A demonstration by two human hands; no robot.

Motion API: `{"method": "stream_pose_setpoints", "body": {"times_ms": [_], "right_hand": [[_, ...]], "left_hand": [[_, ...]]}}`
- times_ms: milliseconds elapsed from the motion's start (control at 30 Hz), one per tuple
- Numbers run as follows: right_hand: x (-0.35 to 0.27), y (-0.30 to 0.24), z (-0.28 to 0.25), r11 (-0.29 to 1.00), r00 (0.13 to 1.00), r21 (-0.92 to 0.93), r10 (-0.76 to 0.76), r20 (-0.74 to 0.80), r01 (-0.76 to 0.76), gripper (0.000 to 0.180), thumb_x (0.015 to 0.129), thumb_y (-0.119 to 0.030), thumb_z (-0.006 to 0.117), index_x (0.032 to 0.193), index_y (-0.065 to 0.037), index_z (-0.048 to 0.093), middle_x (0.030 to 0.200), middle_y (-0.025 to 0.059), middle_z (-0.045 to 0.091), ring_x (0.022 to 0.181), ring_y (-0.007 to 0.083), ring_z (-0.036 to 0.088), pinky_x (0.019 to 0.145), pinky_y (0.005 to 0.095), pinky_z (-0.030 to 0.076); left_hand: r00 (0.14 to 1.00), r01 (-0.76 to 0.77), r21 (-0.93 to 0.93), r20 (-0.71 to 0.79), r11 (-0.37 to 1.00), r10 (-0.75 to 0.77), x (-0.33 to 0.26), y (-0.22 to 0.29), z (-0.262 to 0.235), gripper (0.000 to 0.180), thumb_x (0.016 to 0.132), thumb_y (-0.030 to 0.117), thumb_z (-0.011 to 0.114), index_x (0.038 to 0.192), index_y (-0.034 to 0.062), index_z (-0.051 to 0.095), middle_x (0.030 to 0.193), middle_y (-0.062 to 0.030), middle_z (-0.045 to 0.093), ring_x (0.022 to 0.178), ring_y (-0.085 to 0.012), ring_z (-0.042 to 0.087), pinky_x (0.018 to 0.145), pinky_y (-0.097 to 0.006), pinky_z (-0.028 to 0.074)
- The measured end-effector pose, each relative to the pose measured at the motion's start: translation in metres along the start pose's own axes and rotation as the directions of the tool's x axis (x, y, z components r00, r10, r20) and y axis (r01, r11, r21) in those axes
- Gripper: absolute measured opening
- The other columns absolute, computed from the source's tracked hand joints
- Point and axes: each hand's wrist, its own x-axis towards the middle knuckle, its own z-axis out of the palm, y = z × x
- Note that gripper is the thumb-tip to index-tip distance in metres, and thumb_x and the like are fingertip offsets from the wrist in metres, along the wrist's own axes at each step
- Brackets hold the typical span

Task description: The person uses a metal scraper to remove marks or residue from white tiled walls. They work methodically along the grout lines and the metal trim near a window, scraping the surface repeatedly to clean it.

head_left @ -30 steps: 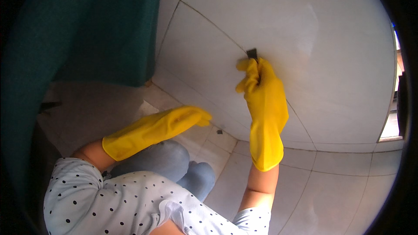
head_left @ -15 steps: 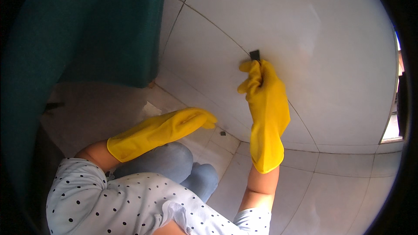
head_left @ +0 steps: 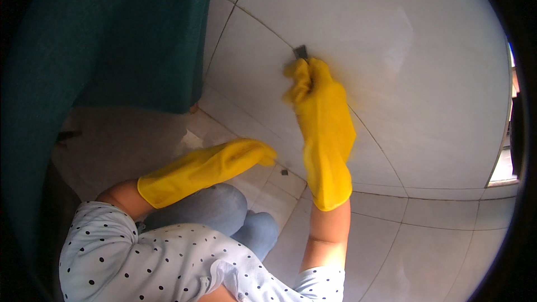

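Observation:
In a long yellow rubber glove, my right hand (head_left: 318,92) grips a small scraper with a flat dark blade (head_left: 301,52). The blade lies against the tiled wall (head_left: 358,28), at a dark grout line (head_left: 268,26) running up to the left. Most of the handle is hidden inside the fist. My left hand (head_left: 251,151), gloved in yellow too, hangs loosely above my knee with its fingers extended and slightly bent, holding nothing that shows. It is apart from the wall.
A dark green curtain (head_left: 140,39) hangs at the left, down almost to the floor. Below the wall is a tiled floor (head_left: 279,193) with a small dark square (head_left: 285,172) on it. My bent knees (head_left: 218,207) are beneath my left arm. A bright opening (head_left: 503,168) shows at the far right.
My right hand has slid up and to the left along the grout line with the scraper. My left hand has hardly moved.

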Motion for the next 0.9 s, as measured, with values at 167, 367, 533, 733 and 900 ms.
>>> {"method": "stream_pose_setpoints", "body": {"times_ms": [167, 367, 533, 733, 900], "right_hand": [[-0.005, -0.005, -0.004, 0.992, 0.994, 0.051, 0.111, 0.02, -0.112, 0.036, 0.106, -0.037, 0.044, 0.107, -0.012, 0.07, 0.069, 0.0062, 0.067, 0.058, 0.0159, 0.059, 0.059, 0.0318, 0.046], [-0.004, -0.006, 0.007, 0.975, 0.997, 0.208, 0.068, 0.02, -0.071, 0.036, 0.106, -0.037, 0.044, 0.105, -0.012, 0.07, 0.069, 0.0036, 0.067, 0.056, 0.0123, 0.055, 0.057, 0.0309, 0.044], [0.006, -0.017, 0.028, 0.957, 0.992, 0.275, 0.059, 0.111, -0.088, 0.032, 0.106, -0.034, 0.045, 0.108, -0.011, 0.067, 0.076, 0.0072, 0.069, 0.063, 0.0176, 0.061, 0.06, 0.0336, 0.046], [-0.024, 0.003, 0.058, 0.912, 0.93, 0.294, 0.191, 0.313, -0.286, 0.029, 0.106, -0.028, 0.045, 0.114, -0.006, 0.063, 0.08, 0.0141, 0.071, 0.07, 0.0278, 0.067, 0.066, 0.0382, 0.052], [-0.011, 0.023, 0.107, 0.965, 0.988, 0.248, 0.053, 0.143, -0.088, 0.029, 0.106, -0.029, 0.045, 0.114, -0.007, 0.063, 0.092, 0.016, 0.073, 0.077, 0.0335, 0.069, 0.069, 0.0406, 0.053]], "left_hand": [[0.995, -0.012, 0.126, 0.099, 0.992, -0.001, 0.008, 0.016, -0.017, 0.049, 0.105, 0.013, 0.049, 0.151, 0.0156, 0.035, 0.154, -0.0095, 0.04, 0.144, -0.0222, 0.039, 0.122, -0.036, 0.027], [0.978, 0.204, -0.112, -0.02, 0.972, -0.208, -0.025, -0.052, 0.038, 0.039, 0.106, 0.015, 0.049, 0.144, 0.0111, 0.045, 0.147, -0.0131, 0.047, 0.135, -0.0266, 0.048, 0.117, -0.038, 0.036], [0.851, 0.202, 0.061, -0.504, 0.978, -0.144, 0.031, -0.047, -0.04, 0.034, 0.104, 0.018, 0.05, 0.138, 0.0138, 0.055, 0.144, -0.0125, 0.049, 0.131, -0.027, 0.051, 0.113, -0.041, 0.04], [0.533, 0.21, -0.444, -0.695, 0.871, -0.483, 0.023, -0.094, -0.088, 0.041, 0.106, 0.027, 0.049, 0.145, 0.0144, 0.05, 0.137, -0.0106, 0.058, 0.121, -0.0249, 0.059, 0.108, -0.035, 0.046], [0.543, 0.349, -0.23, -0.741, 0.908, -0.396, 0.028, -0.064, -0.087, 0.049, 0.104, 0.027, 0.054, 0.149, 0.0136, 0.044, 0.135, -0.0127, 0.061, 0.118, -0.024, 0.062, 0.106, -0.033, 0.047]]}}
